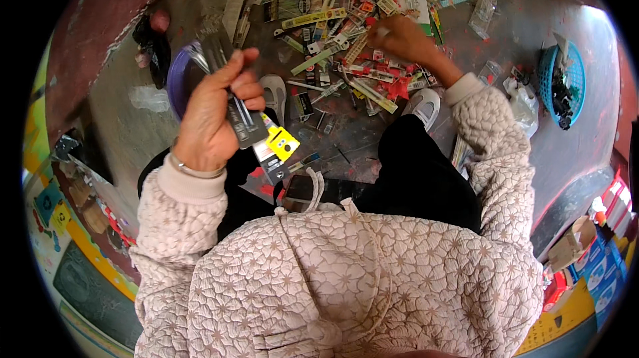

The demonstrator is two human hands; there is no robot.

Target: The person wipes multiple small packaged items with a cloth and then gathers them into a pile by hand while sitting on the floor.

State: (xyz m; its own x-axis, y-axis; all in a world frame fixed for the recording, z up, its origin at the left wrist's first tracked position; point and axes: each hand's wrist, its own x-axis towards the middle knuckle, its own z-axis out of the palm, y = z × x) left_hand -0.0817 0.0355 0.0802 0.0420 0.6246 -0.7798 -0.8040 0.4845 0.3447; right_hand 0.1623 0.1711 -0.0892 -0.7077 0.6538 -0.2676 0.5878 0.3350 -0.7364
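My left hand [212,108] is closed round several slim packages [246,126], dark grey with clear fronts, raised above the floor at the left. A yellow cartoon-faced piece [283,143] shows at their lower end. My right hand [405,39] is over the right part of a big heap of slim packs [319,18] on the floor. Its fingers are curled in and slightly blurred; whatever they may hold is hidden. The heap mixes long narrow packs, cards and red scraps [399,88], in many colours.
A purple tub [178,85] stands behind my left hand, with a black plastic bag [158,58] beyond it. To the right are a blue basket [578,85] with dark stuff inside and a clear plastic bag [522,108]. My shoes [423,106] border the heap's near side.
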